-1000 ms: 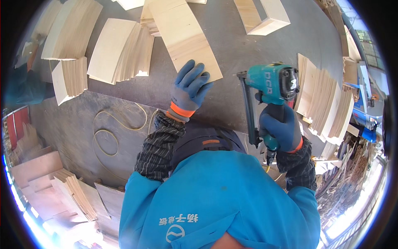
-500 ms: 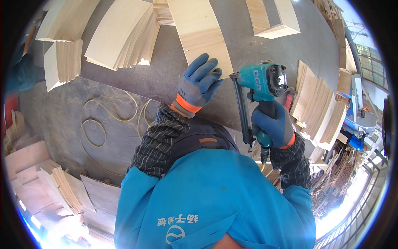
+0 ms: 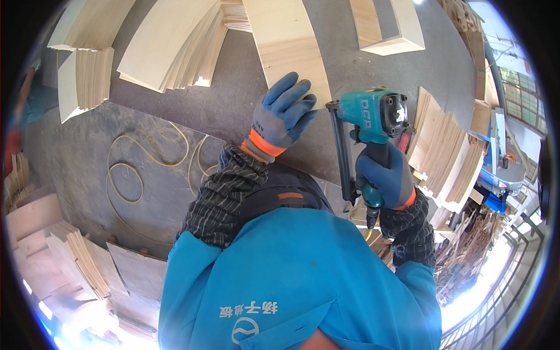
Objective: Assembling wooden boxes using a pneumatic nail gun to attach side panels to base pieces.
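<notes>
My right hand (image 3: 386, 176), in a blue-and-grey work glove, is wrapped round the handle of a teal air nail gun (image 3: 366, 119). The gun's long black magazine stands to the left of that hand, and a yellow hose leaves the bottom of the grip. My left hand (image 3: 284, 116), gloved alike with an orange cuff, has its fingers stretched out at the near end of a long pale plywood board (image 3: 294, 55). Its fingertips overlap the board's edge; whether they press on it I cannot tell. The gun's head is close to the board's near right corner.
A stack of thin boards (image 3: 169, 49) leans at the far left, beside another stack (image 3: 93, 79). An open wooden frame (image 3: 396, 45) lies at the far right. More boards (image 3: 440, 146) are piled right of the gun. A yellow hose (image 3: 125, 169) coils over the grey surface at left.
The view has shifted slightly, and the board's near end appears a little further right. Both hands keep nearly the same pose, with the nail gun still in my right hand.
</notes>
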Action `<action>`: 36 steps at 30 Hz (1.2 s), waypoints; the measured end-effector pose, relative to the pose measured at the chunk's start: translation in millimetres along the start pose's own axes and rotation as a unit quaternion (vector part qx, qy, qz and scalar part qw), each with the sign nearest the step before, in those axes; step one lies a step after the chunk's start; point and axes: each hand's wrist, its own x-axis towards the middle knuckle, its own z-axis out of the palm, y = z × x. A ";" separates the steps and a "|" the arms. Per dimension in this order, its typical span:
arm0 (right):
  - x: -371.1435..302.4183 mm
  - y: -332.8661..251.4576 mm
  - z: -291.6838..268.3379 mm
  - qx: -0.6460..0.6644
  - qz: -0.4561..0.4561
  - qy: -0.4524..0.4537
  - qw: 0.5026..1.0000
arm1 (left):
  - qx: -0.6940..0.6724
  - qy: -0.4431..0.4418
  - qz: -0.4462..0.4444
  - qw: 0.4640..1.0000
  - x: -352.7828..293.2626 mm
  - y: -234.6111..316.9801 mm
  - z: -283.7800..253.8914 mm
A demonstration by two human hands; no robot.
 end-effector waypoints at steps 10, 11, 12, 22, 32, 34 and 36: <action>-2.3 -2.7 2.9 0.018 -0.024 0.002 1.000 | -0.001 0.011 0.005 1.000 -3.0 -3.6 4.1; -2.4 -4.8 2.9 0.040 -0.021 -0.003 0.999 | 0.002 0.004 0.004 1.000 -4.3 -4.4 3.7; -5.3 -2.7 1.9 0.039 -0.022 -0.004 0.999 | 0.006 -0.004 0.002 1.000 -5.2 -5.3 3.0; -25.3 -1.2 4.9 0.083 -0.034 0.024 0.996 | 0.027 0.016 -0.114 0.993 -9.7 16.1 -61.7; -2.4 -2.3 38.1 0.014 -0.002 -0.054 0.998 | -0.098 0.000 -0.191 0.977 -33.5 3.1 -48.1; -0.9 -5.0 45.9 0.000 0.001 -0.039 0.999 | -0.096 -0.001 -0.188 0.977 -34.1 0.0 -47.1; 0.3 -8.3 50.9 -0.014 0.003 -0.025 1.000 | -0.075 0.000 -0.155 0.985 -33.3 -2.2 -47.7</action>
